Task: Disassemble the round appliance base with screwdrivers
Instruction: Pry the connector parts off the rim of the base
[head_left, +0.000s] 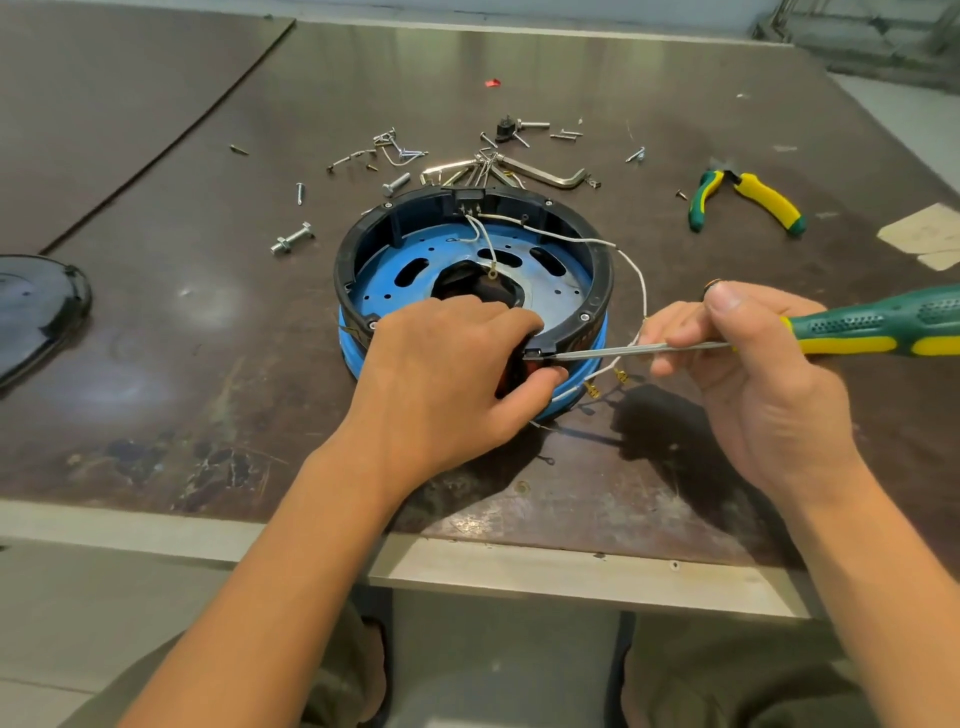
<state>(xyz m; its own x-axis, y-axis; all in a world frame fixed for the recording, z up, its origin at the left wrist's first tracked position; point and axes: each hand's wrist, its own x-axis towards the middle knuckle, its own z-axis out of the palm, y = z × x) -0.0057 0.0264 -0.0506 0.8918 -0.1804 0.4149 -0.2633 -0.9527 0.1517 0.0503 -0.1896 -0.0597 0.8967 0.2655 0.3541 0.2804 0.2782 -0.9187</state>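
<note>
Dark scuffed tabletop, round appliance base sitting mid-table, nearer the front edge. Left hand curls over its near rim, gripping a black-red part there. Right hand pinches the screwdriver, thumb on top, tip at the rim seam beside the left fingers. Base looks light, with a stiff plastic ring over a blue metal plate; best held by the rim, and likely to slide if pried. Loose white wires trail by the shaft and could snag. Screws, hex keys behind; pliers toward the right edge; black lid at the left edge.
</note>
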